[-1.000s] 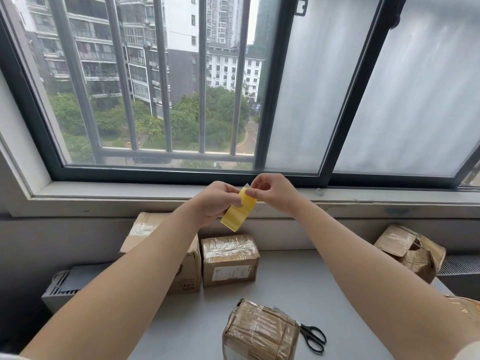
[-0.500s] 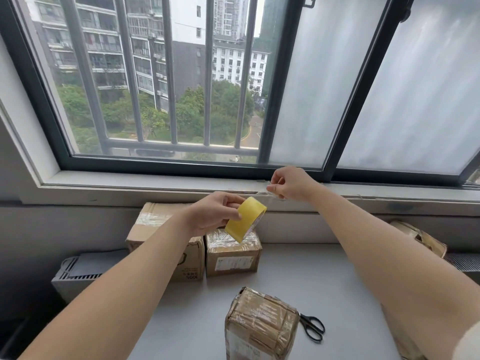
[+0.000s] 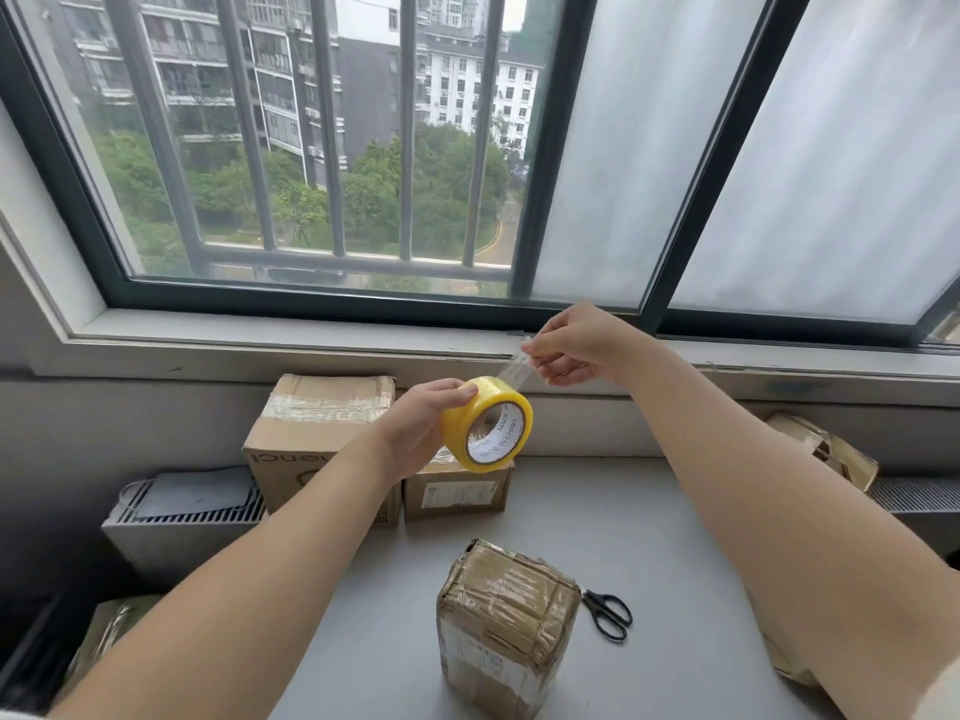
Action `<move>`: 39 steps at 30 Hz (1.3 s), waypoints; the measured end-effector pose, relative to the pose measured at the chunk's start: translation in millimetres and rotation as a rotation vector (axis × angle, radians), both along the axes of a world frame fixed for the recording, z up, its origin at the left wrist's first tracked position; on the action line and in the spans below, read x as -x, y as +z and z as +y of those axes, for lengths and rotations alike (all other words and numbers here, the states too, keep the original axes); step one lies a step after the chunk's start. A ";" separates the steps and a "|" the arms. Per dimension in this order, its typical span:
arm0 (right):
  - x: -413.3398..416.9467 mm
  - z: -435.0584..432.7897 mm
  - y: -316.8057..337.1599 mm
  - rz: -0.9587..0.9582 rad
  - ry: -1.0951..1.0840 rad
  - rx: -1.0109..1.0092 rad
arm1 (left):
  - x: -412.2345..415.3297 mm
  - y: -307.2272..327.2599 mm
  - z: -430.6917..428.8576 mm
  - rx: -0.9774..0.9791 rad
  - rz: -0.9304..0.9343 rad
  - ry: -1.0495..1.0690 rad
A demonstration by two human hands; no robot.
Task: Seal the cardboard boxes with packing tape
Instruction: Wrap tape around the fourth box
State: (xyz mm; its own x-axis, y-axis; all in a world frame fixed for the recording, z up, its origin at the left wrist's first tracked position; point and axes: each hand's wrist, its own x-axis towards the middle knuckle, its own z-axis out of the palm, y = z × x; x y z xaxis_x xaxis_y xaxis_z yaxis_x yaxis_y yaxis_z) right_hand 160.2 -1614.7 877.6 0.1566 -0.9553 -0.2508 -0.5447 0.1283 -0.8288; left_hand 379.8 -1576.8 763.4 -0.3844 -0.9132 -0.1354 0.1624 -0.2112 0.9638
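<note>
- The white inner core of the tape roll (image 3: 487, 424) reads "MADE IN CHINA", printed more than once around the ring.
- The large box (image 3: 317, 433), at 9 o'clock from the roll, carries dark upside-down lettering that I cannot read in full.
- The small box (image 3: 457, 491), just under the roll at its 6 o'clock, has a white label too small to read. So does the wrapped box (image 3: 506, 615).
- A grey table (image 3: 665, 537) stands below a pale window sill (image 3: 311, 345). Behind it a dark-framed window (image 3: 587, 148) has bars over clear glass at 11 o'clock and frosted panes at 1 o'clock.
- A slatted grey heater (image 3: 182, 517) sits at 8 o'clock of the view, and a crumpled box (image 3: 826, 449) lies at 3 o'clock.
- Black-handled scissors (image 3: 608, 613) lie on the table, touching the wrapped box at its 3 o'clock.
- The roll is translucent yellow and is held in the air above the small box, near the centre of the view.
- The left hand (image 3: 421, 423) grips the roll by its outer band.
- The right hand (image 3: 576, 345), at 1 o'clock from the roll, pinches the clear tape strip (image 3: 514, 374), which is drawn off the roll. The two hands are a short way apart.
- The wrapped box stands at 6 o'clock of the view, covered in glossy wrinkled tape.
</note>
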 end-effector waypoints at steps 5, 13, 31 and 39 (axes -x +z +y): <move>5.0 3.3 -9.4 0.007 0.024 0.012 | 5.1 -14.0 1.8 -0.020 -0.016 -0.028; 20.6 -8.1 -27.9 0.316 0.111 0.196 | 12.8 -33.5 22.8 0.065 -0.448 -0.033; 64.9 -21.0 -113.8 0.363 0.273 0.195 | 58.0 -66.9 104.7 -0.363 -0.730 -0.002; 82.3 -18.8 -113.0 0.334 0.291 0.199 | 94.0 -53.9 111.2 -0.125 -0.892 -0.037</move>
